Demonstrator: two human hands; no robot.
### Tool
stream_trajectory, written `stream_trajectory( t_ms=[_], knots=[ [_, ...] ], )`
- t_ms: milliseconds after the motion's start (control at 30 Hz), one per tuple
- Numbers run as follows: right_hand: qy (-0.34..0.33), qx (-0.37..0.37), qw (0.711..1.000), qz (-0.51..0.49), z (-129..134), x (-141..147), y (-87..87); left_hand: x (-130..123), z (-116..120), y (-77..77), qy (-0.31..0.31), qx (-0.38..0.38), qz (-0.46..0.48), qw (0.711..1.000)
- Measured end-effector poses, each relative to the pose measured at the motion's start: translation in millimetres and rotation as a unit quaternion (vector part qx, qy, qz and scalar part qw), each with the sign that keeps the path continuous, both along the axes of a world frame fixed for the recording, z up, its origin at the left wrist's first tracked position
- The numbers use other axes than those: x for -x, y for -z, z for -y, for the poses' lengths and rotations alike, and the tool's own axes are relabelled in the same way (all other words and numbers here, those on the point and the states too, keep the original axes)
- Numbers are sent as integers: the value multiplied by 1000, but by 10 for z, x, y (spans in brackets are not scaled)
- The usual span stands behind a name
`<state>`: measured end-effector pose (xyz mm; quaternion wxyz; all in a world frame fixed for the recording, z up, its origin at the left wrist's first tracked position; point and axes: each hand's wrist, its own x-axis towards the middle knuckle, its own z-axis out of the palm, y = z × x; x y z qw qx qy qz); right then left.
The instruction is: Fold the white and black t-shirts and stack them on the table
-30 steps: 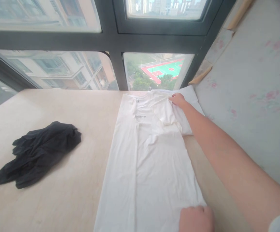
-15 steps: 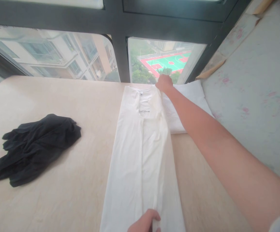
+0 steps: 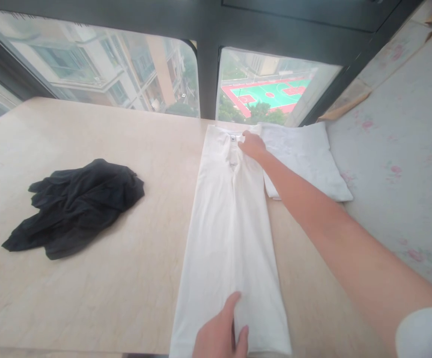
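A white T-shirt (image 3: 219,223) lies lengthwise in front of me, its long sides folded inward to meet along the middle. Its collar, with a small label, points to the window. At the collar end, my right hand (image 3: 253,145) has its thumb and fingers closed on the folded cloth beside the neckline. My left hand (image 3: 217,333) rests on the hem end, thumb and finger apart, partly cut off by the lower edge of the view. Right of the collar lies a folded white garment (image 3: 301,154), partly behind my right forearm.
A crumpled black garment (image 3: 85,209) lies on the left of the pale tabletop (image 3: 156,278). Dark window frames (image 3: 208,74) stand along the far edge. A flower-patterned padded surface (image 3: 398,199) borders the right side.
My right hand has come down from the far edge to the collar, and the right fold now lies flatter, meeting the left one. My left hand shows more of its fingers. The view has shifted.
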<state>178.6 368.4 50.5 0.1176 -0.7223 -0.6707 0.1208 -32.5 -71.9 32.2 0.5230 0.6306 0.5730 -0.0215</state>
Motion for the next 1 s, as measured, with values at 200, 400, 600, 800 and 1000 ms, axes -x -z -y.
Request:
stream_trajectory(
  t_ms=[200, 400, 600, 800, 1000],
  knots=[
    [-100, -129, 984, -71, 1129, 137, 267, 192, -506, -25, -59, -313, -6, 948],
    [-112, -93, 989, 9, 1657, 368, 585, 57, -1287, 99, 61, -453, -140, 878],
    [-127, -83, 988, 17, 1480, 613, 618, 167, -1313, 186, 69, -458, -203, 863],
    [-128, -73, 989, -6, 1396, 871, 595, 433, -1426, 175, 69, -463, -215, 857],
    [-116, -104, 985, -73, 1506, 810, 509, 514, -1274, 93, 23, -462, -145, 875]
  ],
)
